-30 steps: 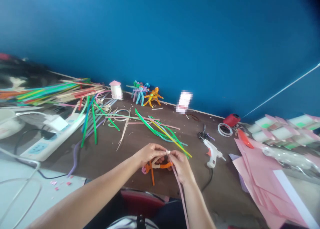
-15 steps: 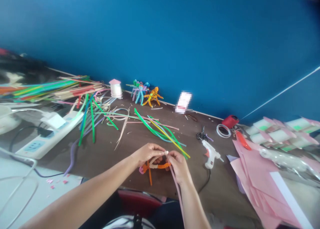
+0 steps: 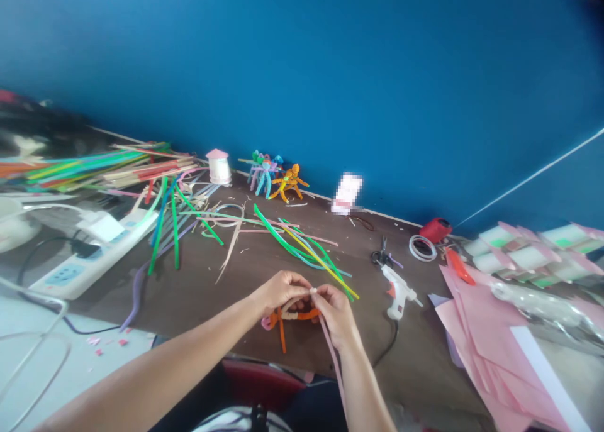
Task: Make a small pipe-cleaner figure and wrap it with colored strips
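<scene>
Orange bent piece (image 3: 306,316): just below the joined fingertips, with a beige section; a pink end (image 3: 266,323) shows at its left, and a straight stem (image 3: 283,341) points down below the left fingers.
Left hand (image 3: 283,292): thumb and forefinger pinching a small pale bit (image 3: 313,291) from the left.
Right hand (image 3: 336,311): thumb and forefinger pinching the same bit from the right; the lower fingers of both hands are partly hidden, their grip unclear.
Pale pink strip (image 3: 336,360): runs from the right fingers down beside the forearm.
Green strips (image 3: 258,214): beyond the fingers, lying on the brown table (image 3: 189,309).
Glue gun (image 3: 399,290): right of the right fingers, scissors (image 3: 380,256) just behind it.
Standing figures (image 3: 289,182): well beyond the fingers, near the blue wall (image 3: 302,73).
</scene>
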Tool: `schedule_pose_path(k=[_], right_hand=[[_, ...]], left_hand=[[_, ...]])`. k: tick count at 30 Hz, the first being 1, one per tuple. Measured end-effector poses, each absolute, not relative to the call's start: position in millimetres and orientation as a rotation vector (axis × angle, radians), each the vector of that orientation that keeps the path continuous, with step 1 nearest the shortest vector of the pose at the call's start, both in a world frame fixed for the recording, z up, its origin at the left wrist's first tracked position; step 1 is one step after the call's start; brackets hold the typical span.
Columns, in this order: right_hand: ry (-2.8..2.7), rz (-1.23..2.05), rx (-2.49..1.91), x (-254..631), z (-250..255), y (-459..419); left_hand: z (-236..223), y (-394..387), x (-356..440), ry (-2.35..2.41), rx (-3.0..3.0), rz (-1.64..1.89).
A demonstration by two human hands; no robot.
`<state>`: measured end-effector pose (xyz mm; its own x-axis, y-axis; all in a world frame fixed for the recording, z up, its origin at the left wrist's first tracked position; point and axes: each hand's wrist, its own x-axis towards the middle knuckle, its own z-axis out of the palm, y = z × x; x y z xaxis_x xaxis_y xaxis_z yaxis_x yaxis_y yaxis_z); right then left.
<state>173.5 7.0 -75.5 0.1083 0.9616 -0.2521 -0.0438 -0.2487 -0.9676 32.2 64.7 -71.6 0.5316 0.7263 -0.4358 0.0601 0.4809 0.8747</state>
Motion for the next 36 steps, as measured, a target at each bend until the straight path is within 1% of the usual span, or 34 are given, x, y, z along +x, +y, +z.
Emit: schedule_pose_path(k=[9,11,12,14,17,18,19,21,28,32,34,36], right_hand=[[-1.033,1.229,-1.458,169.2,-72.2,3.6],[-1.063,1.147,-1.499,179.4,-65.5,-0.3],[-1.069,1.084,-1.528,189.4,-60.8,-2.9],[-1.119,0.738,-1.743,218.7,-50.5,-8.5],[-1.043,0.254,-2.158,274.0,-41.0,-14.7],[-1.004,0.151,-2.298,290.7,-40.8,-15.7],[-0.982,0.122,-2.414,304.8,-41.9,-16.1],[-0.982,0.224,-2.545,323.9,-46.8,-16.2],[-0.929,0.438,-2.360,327.1,-60.3,-21.0],[-0.900,0.591,-2.032,306.8,-53.9,-27.0],[-1.004,0.702,-1.823,293.1,-44.3,-28.6],[-1.185,0.725,-1.779,280.4,-32.7,-28.9]], left_hand=[[-69.4,63.2,35.0,0.964,0.990,0.490],[-69.4,63.2,36.5,0.974,0.987,0.493],[-69.6,63.2,37.1,0.979,0.987,0.492],[-69.9,63.3,37.7,0.986,0.990,0.480],[-68.4,63.1,37.4,0.998,0.985,0.448],[-67.2,62.8,37.2,0.998,0.982,0.444],[-65.7,62.5,37.0,0.996,0.979,0.442],[-62.6,61.8,36.6,0.993,0.979,0.441],[-63.9,60.4,36.2,0.969,0.993,0.461],[-66.1,60.5,36.6,0.971,1.025,0.445],[-65.8,60.6,37.0,0.971,1.041,0.439],[-65.4,60.6,37.2,0.968,1.065,0.439]])
